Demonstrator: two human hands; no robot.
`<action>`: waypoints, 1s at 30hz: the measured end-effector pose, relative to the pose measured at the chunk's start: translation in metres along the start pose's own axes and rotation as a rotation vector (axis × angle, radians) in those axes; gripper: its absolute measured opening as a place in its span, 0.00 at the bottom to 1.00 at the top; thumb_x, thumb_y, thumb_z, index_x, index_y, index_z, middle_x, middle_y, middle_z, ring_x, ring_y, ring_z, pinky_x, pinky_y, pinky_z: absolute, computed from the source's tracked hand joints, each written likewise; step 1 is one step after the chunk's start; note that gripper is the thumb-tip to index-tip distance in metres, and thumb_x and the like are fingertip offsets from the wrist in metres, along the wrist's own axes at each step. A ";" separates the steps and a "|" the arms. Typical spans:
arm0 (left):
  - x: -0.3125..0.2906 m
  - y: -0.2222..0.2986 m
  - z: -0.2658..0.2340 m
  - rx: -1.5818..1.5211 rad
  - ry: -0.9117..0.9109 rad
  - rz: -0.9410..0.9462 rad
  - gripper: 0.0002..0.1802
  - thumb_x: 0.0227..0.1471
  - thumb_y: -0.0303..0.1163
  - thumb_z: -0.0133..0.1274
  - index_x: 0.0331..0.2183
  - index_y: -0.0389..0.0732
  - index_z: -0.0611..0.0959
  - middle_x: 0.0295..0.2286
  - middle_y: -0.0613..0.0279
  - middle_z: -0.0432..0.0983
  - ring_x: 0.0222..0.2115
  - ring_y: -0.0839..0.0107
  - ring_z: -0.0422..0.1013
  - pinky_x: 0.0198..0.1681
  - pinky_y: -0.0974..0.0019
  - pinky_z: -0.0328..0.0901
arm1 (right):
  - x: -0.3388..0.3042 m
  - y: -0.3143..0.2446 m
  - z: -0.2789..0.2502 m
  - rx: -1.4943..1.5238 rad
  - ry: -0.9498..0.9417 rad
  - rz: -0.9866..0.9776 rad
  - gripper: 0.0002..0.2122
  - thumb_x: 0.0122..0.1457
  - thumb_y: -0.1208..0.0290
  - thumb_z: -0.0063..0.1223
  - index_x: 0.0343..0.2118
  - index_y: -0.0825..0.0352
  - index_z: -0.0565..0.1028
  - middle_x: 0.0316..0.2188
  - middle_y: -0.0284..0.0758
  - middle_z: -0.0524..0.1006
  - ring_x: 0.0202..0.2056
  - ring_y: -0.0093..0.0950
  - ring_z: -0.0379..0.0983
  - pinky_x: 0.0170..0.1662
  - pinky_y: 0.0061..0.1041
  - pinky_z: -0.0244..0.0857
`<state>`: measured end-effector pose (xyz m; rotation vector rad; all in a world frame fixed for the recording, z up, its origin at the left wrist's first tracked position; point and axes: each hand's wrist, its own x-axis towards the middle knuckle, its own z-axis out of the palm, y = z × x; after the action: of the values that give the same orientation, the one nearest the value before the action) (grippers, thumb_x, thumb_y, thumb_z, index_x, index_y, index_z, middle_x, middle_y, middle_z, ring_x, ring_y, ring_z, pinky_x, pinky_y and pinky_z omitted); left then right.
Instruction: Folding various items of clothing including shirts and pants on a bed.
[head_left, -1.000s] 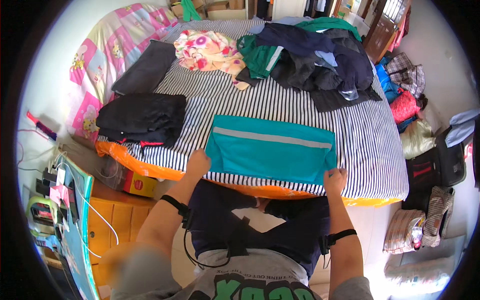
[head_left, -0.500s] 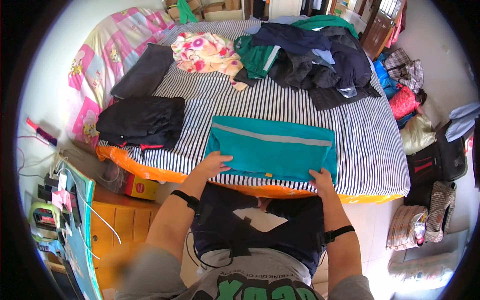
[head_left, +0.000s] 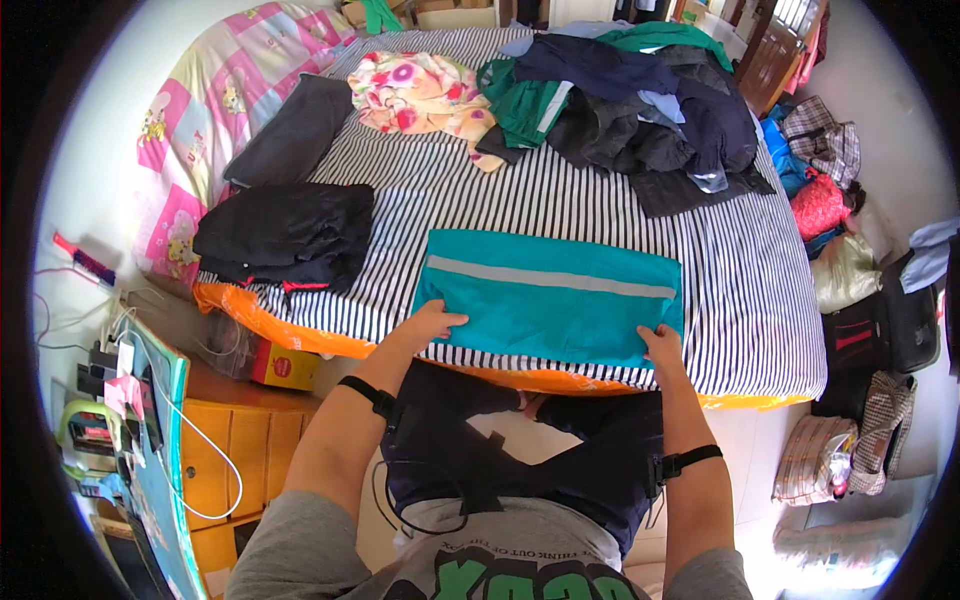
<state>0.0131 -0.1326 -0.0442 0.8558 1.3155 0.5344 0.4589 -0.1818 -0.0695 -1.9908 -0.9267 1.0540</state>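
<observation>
A teal folded garment (head_left: 550,315) with a pale grey stripe lies flat as a wide rectangle on the near edge of the striped bed (head_left: 740,300). My left hand (head_left: 437,322) is closed on its near left corner, thumb on top of the cloth. At the near right corner, my right hand (head_left: 660,346) pinches the fabric between thumb and fingers. The fingers beneath the cloth are partly hidden. To the left of the garment sits a stack of folded black clothes (head_left: 285,237) with a bit of red at its edge.
A loose heap of dark and green clothes (head_left: 640,100) covers the far right of the bed. Beside it lies a floral cloth (head_left: 415,95), then a folded dark grey garment (head_left: 295,130). Bags (head_left: 865,320) line the right wall; a cluttered desk (head_left: 165,450) stands at left.
The garment's near edge is turned under, so its yellow tag no longer shows. Its stripe sits farther from the far edge. My right hand has shifted slightly to the right.
</observation>
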 end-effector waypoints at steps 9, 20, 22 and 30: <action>0.011 0.012 -0.011 0.384 0.084 -0.132 0.31 0.52 0.37 0.56 0.49 0.23 0.69 0.42 0.45 0.73 0.35 0.58 0.76 0.36 0.59 0.72 | -0.002 0.005 -0.008 0.081 -0.168 0.115 0.16 0.53 0.69 0.59 0.38 0.77 0.71 0.28 0.36 0.72 0.29 0.25 0.73 0.27 0.24 0.73; 0.054 0.008 -0.020 -0.266 0.347 -0.100 0.27 0.51 0.36 0.57 0.50 0.34 0.71 0.47 0.50 0.70 0.44 0.61 0.70 0.45 0.59 0.66 | 0.072 -0.003 -0.009 0.627 -0.079 0.183 0.23 0.56 0.65 0.56 0.52 0.72 0.68 0.47 0.43 0.72 0.44 0.33 0.68 0.41 0.30 0.61; 0.049 0.020 -0.014 -0.510 0.270 0.007 0.27 0.53 0.33 0.55 0.52 0.33 0.68 0.50 0.48 0.68 0.47 0.58 0.68 0.49 0.59 0.65 | 0.071 -0.009 -0.011 0.643 -0.150 0.100 0.25 0.57 0.67 0.54 0.55 0.72 0.65 0.54 0.44 0.68 0.50 0.37 0.66 0.49 0.32 0.60; 0.100 0.014 -0.041 -0.640 0.246 -0.066 0.33 0.57 0.32 0.51 0.60 0.33 0.58 0.56 0.47 0.60 0.55 0.54 0.62 0.57 0.57 0.60 | 0.086 0.000 -0.013 0.543 0.017 0.371 0.17 0.57 0.65 0.53 0.48 0.64 0.71 0.37 0.36 0.74 0.36 0.29 0.69 0.34 0.28 0.63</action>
<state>-0.0046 -0.0378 -0.0951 0.2212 1.2730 0.9635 0.5058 -0.1137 -0.0966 -1.7275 -0.2140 1.3191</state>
